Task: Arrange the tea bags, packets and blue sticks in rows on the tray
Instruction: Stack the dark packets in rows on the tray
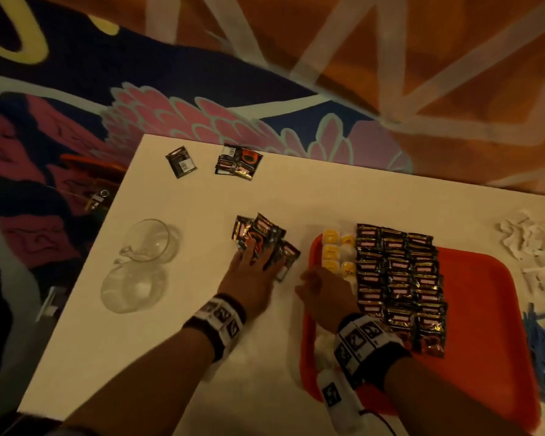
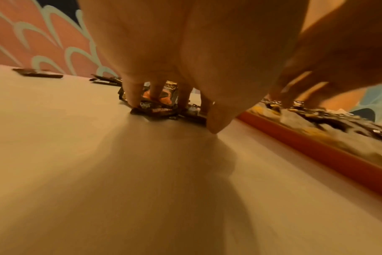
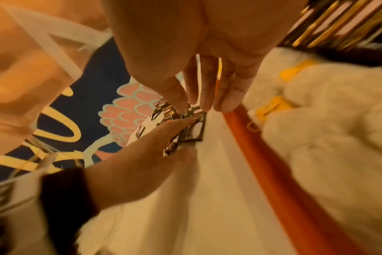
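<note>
While you work, read these near to far.
Right hand: your right hand (image 1: 323, 291) hangs over the left rim of the tray (image 1: 485, 309), fingers straight and close together, pointing left toward the loose packets; the right wrist view shows nothing held in it.
Left hand: your left hand (image 1: 252, 272) lies flat on the table (image 1: 170, 309) with fingers spread, the tips pressing on the near pile (image 1: 261, 240) of dark packets just left of the tray; it pins them down and does not grasp them.
Done on tray: three columns of dark packets (image 1: 400, 284) lie in rows, and the tea bags (image 1: 338, 256) with yellow tags sit in columns at their left, running nearer under your right wrist.
Left, packets: the near pile, plus a far pile (image 1: 238, 162) and a single packet (image 1: 181, 162) near the far edge, are all off the tray.
Left, sticks: the blue sticks (image 1: 544, 347) lie in a heap right of the tray, none yet placed.
Other: white pieces (image 1: 532, 247) lie farther right; I cannot tell what they are.
Progress: by my judgement, roughly half done; the right half of the tray is bare.
</note>
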Action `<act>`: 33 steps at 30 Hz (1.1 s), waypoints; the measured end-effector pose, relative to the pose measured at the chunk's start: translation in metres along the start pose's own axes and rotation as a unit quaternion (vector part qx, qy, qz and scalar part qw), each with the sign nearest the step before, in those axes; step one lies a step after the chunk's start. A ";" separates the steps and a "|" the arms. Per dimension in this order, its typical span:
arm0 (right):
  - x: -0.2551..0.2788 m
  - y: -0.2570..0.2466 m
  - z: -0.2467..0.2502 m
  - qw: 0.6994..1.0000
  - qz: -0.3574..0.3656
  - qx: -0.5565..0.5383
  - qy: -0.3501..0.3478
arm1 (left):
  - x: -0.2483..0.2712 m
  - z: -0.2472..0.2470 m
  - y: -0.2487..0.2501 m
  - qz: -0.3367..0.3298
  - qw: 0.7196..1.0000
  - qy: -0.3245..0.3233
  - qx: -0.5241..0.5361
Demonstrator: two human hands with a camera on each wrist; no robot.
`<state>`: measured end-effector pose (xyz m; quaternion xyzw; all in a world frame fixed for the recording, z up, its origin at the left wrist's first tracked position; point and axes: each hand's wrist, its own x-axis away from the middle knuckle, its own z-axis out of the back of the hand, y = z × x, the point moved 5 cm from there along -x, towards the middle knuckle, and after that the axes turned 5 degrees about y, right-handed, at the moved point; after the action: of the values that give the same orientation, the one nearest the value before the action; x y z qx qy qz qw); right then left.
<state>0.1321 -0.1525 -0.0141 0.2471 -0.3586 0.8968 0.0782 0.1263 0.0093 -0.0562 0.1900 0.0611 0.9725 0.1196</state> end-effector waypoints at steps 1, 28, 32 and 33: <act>-0.004 -0.007 -0.010 1.000 0.005 0.012 -0.003 | 0.016 -0.007 -0.002 0.000 1.000 0.008 0.020; -0.031 -0.035 -0.063 0.986 0.033 0.160 0.044 | 0.025 -0.008 -0.050 0.162 0.965 -0.015 0.204; -0.032 -0.044 -0.073 0.988 0.055 0.141 0.023 | 0.025 -0.010 -0.045 0.220 0.928 0.030 0.299; -0.031 -0.046 -0.076 0.989 0.057 0.136 0.014 | 0.024 -0.010 -0.045 0.233 0.915 0.037 0.326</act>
<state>0.1441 -0.0660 -0.0483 0.2220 -0.2454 0.9437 -0.0018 0.1108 0.0582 -0.0640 0.1910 0.3335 0.9052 -0.1815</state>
